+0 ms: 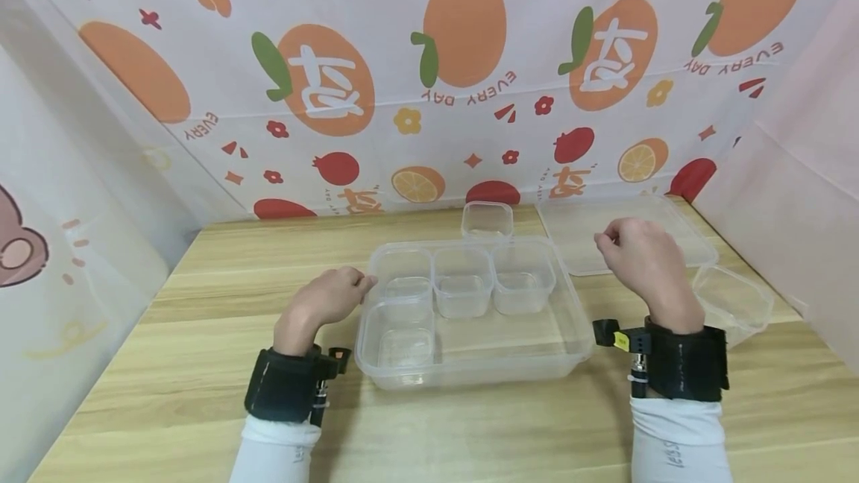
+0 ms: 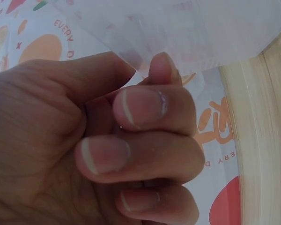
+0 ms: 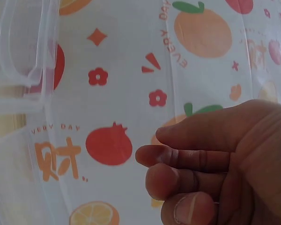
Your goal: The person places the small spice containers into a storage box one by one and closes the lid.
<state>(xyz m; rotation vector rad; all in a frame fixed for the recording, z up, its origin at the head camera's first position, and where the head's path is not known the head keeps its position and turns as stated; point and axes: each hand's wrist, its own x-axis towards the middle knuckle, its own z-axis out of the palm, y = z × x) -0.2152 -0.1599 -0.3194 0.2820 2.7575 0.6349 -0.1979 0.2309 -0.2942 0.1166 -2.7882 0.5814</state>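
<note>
Pinches the rectangular clear plastic container [image 1: 479, 373] at its left edge with the left hand [image 1: 325, 295] — the nearer — and holds the right hand [image 1: 644, 259], loosely curled round nothing, apart beyond the container's right edge — lengthwise between both.

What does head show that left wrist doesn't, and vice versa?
Head only: the right hand, the flat clear lid at the back right, and the clear cup beside the right wrist.

Left wrist only: a clear look at the nails on the left hand's curled fingers.

Both: the left hand at the edge of the large clear tray, the wooden table, the fruit-print cloth.
</note>
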